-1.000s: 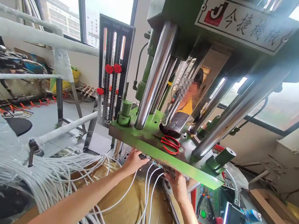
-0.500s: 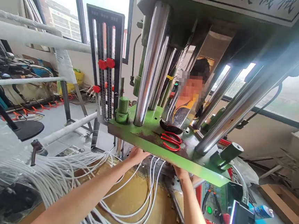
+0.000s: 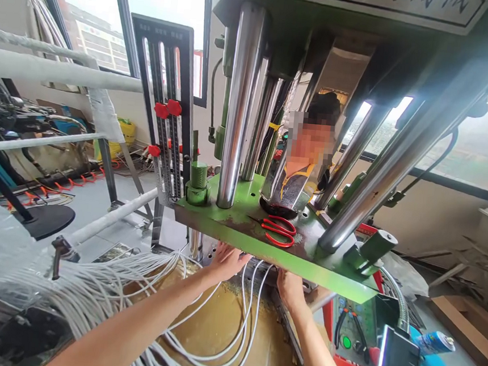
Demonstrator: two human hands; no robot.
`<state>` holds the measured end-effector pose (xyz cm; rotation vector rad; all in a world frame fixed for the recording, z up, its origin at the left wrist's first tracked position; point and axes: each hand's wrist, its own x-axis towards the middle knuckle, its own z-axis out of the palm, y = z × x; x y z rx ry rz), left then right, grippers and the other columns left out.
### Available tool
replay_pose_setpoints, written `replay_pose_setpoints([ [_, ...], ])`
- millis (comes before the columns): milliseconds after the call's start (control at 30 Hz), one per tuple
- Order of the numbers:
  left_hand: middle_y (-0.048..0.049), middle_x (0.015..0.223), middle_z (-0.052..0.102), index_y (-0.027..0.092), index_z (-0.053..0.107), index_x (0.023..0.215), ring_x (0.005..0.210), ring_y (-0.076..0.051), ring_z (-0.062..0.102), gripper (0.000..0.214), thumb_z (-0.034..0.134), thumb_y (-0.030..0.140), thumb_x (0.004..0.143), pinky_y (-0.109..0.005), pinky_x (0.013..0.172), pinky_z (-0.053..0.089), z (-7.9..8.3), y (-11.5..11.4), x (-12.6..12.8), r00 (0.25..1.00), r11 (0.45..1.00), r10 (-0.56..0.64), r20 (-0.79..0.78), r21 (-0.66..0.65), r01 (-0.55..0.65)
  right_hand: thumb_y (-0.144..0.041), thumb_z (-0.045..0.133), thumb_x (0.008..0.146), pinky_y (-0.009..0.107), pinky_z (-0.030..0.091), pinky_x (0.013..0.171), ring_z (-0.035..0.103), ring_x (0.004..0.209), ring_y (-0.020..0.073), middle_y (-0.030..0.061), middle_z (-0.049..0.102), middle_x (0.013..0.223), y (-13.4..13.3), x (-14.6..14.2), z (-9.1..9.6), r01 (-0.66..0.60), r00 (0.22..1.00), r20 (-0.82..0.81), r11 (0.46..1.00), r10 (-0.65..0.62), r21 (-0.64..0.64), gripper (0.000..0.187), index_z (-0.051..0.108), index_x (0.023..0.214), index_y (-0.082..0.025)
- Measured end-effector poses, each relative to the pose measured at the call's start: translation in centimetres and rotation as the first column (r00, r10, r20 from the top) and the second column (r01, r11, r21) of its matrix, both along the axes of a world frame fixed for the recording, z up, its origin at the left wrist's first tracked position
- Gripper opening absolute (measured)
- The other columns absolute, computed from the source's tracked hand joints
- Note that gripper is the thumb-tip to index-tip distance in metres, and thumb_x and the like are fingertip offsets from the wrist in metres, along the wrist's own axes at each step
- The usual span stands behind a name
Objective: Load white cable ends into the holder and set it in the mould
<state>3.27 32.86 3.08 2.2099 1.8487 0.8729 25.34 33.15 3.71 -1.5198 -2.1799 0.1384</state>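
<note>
Both grips on white cables (image 3: 246, 297) beneath green plate (image 3: 240, 231)

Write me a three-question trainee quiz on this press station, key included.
1. True or false: the red-handled scissors lie on top of the green plate.
2. Where are the left hand and right hand? A) on the steel columns B) under the front edge of the green plate C) on the scissors
3. Fill in: the looped cables running up to the hands are ____ in colour.

Key: 1 true; 2 B; 3 white.
</note>
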Motion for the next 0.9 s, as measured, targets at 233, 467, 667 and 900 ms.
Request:
replay_pose_setpoints([
  [233, -0.0081, 0.088, 0.072, 0.021, 0.071, 0.089, 0.092, -0.025, 0.063, 0.03, 0.044, 0.033, 0.093, -0.041, 0.095, 0.037, -0.4, -0.8, 0.8, 0.994, 0.997, -0.076, -0.081, 0.015, 0.077, -0.007, 0.04, 0.085, 0.036, 0.032, 0.103, 0.052, 0.119, 0.0246, 0.0091, 0.066, 0.12, -1.5, -1.8, 0.3, 0.031, 0.987, 0.159, 0.999, -0.033, 0.017, 0.043, 0.067, 0.115, -0.022],
  [467, -0.0062, 0.082, 0.069, 0.023, 0.07, 0.092, 0.088, -0.024, 0.063, 0.027, 0.043, 0.021, 0.093, -0.046, 0.098, 0.036, -0.4, -0.9, -0.8, 0.989, 0.995, -0.068, -0.135, 0.061, 0.077, -0.005, 0.038, 0.082, 0.036, 0.032, 0.102, 0.05, 0.118, 0.0255, 0.0118, 0.064, 0.121, -2.1, -0.2, -0.7, 0.139, 0.975, 0.164, 0.987, -0.15, 0.075, 0.047, 0.064, 0.119, -0.018],
  [667, -0.0123, 0.116, 0.063, 0.021, 0.061, 0.119, 0.115, -0.03, 0.055, 0.032, 0.048, 0.019, 0.09, -0.054, 0.106, 0.032, 1.9, -3.0, 0.1, 0.99, 0.994, -0.058, -0.126, 0.082, 0.069, -0.001, 0.039, 0.077, 0.039, 0.039, 0.1, 0.05, 0.119, 0.0263, 0.0133, 0.057, 0.129, -3.9, -0.6, 0.7, 0.117, 0.979, 0.164, 0.992, -0.124, 0.053, 0.057, 0.058, 0.128, -0.018],
  [900, -0.0055, 0.134, 0.055, 0.027, 0.038, 0.142, 0.121, -0.022, 0.055, 0.049, 0.047, 0.027, 0.093, -0.033, 0.096, 0.052, 0.4, -22.8, -5.2, 0.994, 0.917, -0.047, 0.102, 0.398, 0.002, -0.029, 0.039, 0.09, 0.043, 0.05, 0.097, 0.057, 0.117, 0.0265, 0.0099, 0.061, 0.125, -18.0, 11.2, -1.0, 0.089, 0.992, -0.093, 0.992, -0.081, 0.089, 0.038, 0.063, 0.119, -0.023],
])
